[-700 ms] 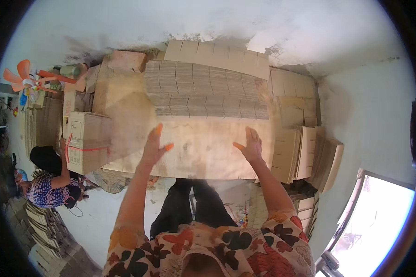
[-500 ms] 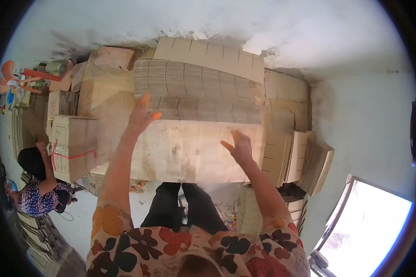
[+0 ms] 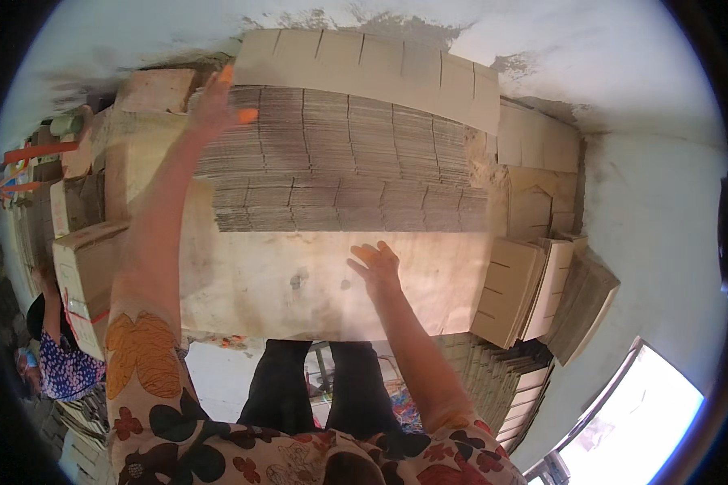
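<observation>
My left hand (image 3: 212,109) reaches to the far left end of the rear stack of slotted cardboard strips (image 3: 344,133). Its thumb and fingers are spread, with orange covers on the tips, and nothing shows between them. I cannot tell whether it touches the stack. A second, lower row of strips (image 3: 356,204) lies in front, slots lined up. My right hand (image 3: 378,267) hovers over the pale wooden tabletop (image 3: 251,279), just nearer than that row. Its fingers are loosely bent and apart, holding nothing. Behind the stacks lies a long flat slotted cardboard sheet (image 3: 364,61).
A cardboard box (image 3: 89,283) with red string stands at the left. More slotted cardboard pieces (image 3: 505,291) lean at the table's right end. Another person (image 3: 69,364) is at the far left. A bright opening (image 3: 631,420) is at the lower right.
My left hand has moved farther away and leftward, from the front row to the rear stack's end. My right hand has shifted left over the tabletop. The view has shifted too.
</observation>
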`<state>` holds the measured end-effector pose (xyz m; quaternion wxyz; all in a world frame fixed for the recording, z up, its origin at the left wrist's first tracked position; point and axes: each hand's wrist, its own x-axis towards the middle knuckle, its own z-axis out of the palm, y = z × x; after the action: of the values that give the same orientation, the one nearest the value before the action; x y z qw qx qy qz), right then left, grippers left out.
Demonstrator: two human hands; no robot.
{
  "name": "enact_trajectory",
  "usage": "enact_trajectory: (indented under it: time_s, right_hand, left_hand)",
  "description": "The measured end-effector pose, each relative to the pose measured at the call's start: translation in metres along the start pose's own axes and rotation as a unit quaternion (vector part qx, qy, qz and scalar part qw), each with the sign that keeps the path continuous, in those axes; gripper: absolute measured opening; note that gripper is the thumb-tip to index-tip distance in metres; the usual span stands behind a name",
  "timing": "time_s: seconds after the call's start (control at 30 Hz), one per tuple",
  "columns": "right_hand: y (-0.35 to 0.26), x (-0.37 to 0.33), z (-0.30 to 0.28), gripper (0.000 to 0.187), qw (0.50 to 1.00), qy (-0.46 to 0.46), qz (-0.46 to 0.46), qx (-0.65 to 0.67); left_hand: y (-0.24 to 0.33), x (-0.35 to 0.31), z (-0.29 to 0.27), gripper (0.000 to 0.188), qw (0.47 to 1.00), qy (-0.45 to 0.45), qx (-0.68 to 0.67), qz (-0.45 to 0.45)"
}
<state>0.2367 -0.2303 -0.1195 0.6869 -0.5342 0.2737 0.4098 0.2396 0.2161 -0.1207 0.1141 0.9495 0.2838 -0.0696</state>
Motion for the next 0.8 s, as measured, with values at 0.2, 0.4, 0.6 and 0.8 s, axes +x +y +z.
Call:
enact_trajectory:
  time_s: [0.2, 0.4, 0.6, 0.8]
  right_hand:
    - [-0.017, 0.027, 0.005, 0.04, 0.993, -0.051, 0.019, 0.104]
    - [-0.03, 0.012, 0.017, 0.042, 0.988, -0.025, 0.051, 0.143]
    - [-0.018, 0.001, 0.003, 0.047, 0.959, -0.112, 0.029, 0.257]
    - [-0.056, 0.014, 0.045, 0.059, 0.978, -0.003, 0.092, 0.19]
  left_hand:
    - [-0.037, 0.036, 0.021, 0.112, 0.961, -0.02, -0.27, -0.052]
    - [-0.016, 0.011, 0.015, 0.093, 0.931, 0.031, -0.338, -0.134]
    - [0.003, -0.02, -0.009, 0.054, 0.974, -0.037, -0.216, -0.058]
    - [0.012, 0.008, 0.003, 0.06, 0.952, -0.071, -0.297, -0.034]
